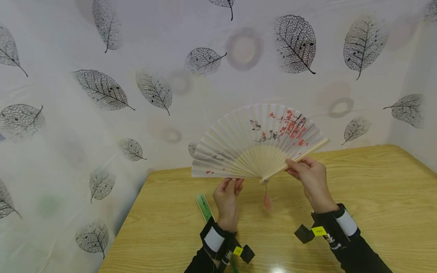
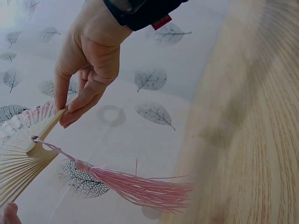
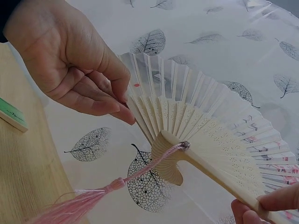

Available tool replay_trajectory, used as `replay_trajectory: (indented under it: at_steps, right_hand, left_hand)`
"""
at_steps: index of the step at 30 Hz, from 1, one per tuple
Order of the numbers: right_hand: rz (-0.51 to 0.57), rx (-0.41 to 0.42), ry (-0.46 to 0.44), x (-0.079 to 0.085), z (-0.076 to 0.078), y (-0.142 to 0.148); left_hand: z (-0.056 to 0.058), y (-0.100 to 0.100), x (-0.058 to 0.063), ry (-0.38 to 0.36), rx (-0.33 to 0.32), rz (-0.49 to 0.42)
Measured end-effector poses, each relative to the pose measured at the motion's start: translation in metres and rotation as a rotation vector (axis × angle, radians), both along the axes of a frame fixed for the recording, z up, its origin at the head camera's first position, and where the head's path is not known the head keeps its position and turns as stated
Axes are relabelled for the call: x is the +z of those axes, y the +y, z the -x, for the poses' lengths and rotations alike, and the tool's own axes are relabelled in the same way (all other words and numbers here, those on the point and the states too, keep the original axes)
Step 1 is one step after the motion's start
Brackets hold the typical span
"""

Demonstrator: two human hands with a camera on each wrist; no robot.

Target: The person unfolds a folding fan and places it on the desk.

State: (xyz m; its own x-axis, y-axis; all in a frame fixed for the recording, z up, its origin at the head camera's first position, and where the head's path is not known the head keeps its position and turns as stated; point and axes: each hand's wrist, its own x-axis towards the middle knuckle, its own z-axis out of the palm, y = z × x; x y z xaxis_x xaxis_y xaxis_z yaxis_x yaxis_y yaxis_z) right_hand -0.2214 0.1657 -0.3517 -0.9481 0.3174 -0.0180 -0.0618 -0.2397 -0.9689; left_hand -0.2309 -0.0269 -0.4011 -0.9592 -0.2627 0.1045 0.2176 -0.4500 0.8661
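Note:
A folding fan (image 1: 252, 151) is spread wide in front of me, its pale pleated leaf printed with red blossoms and dark birds. My left hand (image 1: 227, 203) pinches the fan's left edge from below. My right hand (image 1: 312, 182) grips the right guard stick (image 3: 224, 179) between thumb and fingers. From the pivot a pink tassel (image 2: 140, 186) dangles on its cord. Both hands hold the fan up above the far part of the table. In the left wrist view only fingertips (image 2: 10, 214) of the left hand show.
Beside my left hand, a narrow green-topped piece (image 1: 204, 206) with pale edges lies on the wood-grain table (image 1: 368, 197). A pale leaf-printed sheet (image 1: 211, 94) hangs behind the table and down its left side.

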Motion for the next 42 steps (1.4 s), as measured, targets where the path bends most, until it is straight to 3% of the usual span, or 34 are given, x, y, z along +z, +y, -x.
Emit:
replay_trajectory:
  at_steps: [5,9,11,15,20,23,25,30,32,42]
  right_hand:
    - [0.063,0.013,-0.022,0.004,-0.002,0.0]
    - [0.047,0.02,0.024,-0.003,0.003,0.004]
    - [0.072,0.028,0.098,-0.02,0.014,0.011]
    - [0.076,0.039,0.131,-0.051,0.038,0.026]
    - [0.087,0.001,0.146,-0.108,0.082,0.049]
    - [0.09,-0.017,0.179,-0.13,0.097,0.056]
    - [0.081,-0.012,0.151,-0.118,0.088,0.051]
    - [0.102,0.005,0.021,-0.021,0.018,0.012]
    - [0.112,0.009,0.013,0.002,0.001,0.001]
    - [0.102,0.011,0.023,0.001,0.0,-0.001]
  left_hand:
    - [0.0,0.0,-0.001,0.007,-0.006,-0.004]
    - [0.0,0.0,-0.001,0.009,-0.009,-0.004]
    - [0.001,0.0,-0.001,0.011,-0.008,-0.001]
    - [0.001,0.0,-0.001,0.017,-0.009,0.002]
    - [0.0,0.001,-0.002,0.022,-0.013,-0.004]
    - [0.0,0.001,-0.002,0.02,-0.012,-0.003]
    - [0.0,0.001,-0.003,0.018,-0.009,-0.001]
    - [0.001,0.001,-0.002,0.026,0.005,-0.007]
    - [0.0,0.001,-0.002,0.026,0.013,-0.009]
    - [0.001,0.0,-0.001,0.002,0.02,-0.028]
